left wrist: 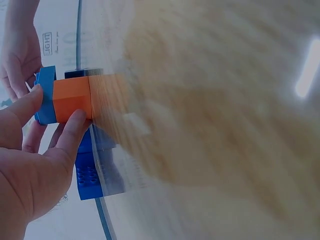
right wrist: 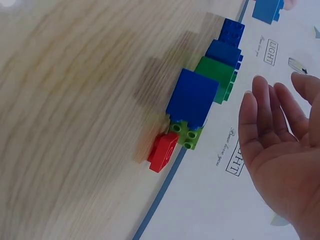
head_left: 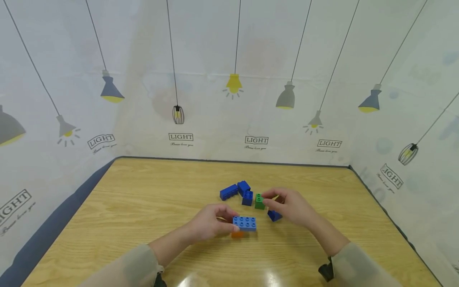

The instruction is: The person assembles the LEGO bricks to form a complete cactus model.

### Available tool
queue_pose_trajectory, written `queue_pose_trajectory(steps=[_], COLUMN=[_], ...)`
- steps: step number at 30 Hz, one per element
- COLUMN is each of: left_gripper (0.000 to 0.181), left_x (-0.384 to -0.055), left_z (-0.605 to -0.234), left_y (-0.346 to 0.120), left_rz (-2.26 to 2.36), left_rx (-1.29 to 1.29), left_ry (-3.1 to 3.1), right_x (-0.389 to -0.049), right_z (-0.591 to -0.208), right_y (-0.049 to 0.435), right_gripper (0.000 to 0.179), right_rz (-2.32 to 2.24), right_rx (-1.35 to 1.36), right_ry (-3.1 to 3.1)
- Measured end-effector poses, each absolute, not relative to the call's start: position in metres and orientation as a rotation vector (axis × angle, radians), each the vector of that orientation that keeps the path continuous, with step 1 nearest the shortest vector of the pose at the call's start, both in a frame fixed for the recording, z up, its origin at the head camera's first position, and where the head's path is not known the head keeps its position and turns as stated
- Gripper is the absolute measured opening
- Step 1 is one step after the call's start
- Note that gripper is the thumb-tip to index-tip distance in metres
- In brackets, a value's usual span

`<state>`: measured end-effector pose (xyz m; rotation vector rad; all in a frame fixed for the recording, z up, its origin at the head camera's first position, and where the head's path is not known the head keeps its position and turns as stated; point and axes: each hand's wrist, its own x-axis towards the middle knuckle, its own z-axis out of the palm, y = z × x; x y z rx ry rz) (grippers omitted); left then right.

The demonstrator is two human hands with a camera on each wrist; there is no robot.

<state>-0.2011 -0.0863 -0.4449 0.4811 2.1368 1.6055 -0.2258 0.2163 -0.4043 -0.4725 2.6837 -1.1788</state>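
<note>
In the head view, my left hand grips a light blue brick with two rows of studs. Under that brick is an orange brick, standing on the table. The left wrist view shows one fingertip against the blue side and another against the orange block. My right hand hovers over the right-hand bricks, its fingers gently bent with nothing between them. Its fingertips overlap a green brick in the head view. A dark blue brick lies under its palm, partly covered.
Behind the hands, several dark blue bricks lie loosely grouped on the wooden table. The right wrist view also shows a light green brick and a red brick. A printed cloth wall encloses the table's back and sides.
</note>
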Motion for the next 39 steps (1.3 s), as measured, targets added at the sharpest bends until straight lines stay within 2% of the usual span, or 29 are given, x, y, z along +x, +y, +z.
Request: queue_pose_trajectory(steps=[20,25,39], left_gripper=[0.031,0.032,0.031], left_x=[-0.199,-0.200,-0.200], left_z=[-0.441,-0.440,-0.444], left_y=[-0.086,-0.086,-0.086], left_rz=[1.601,1.593,1.597], left_rx=[0.471,0.470,0.463], left_ry=[2.136,2.145,2.133], right_x=[-0.261,-0.264,-0.272], right_z=[-0.411,-0.415,-0.434], right_y=[0.262,0.272,0.273], right_gripper=[0.039,0.032,0.036], right_rz=[-1.144,-1.071,-0.983], right_rx=[-0.292,-0.362,-0.372], right_ry=[2.745,2.751,2.672])
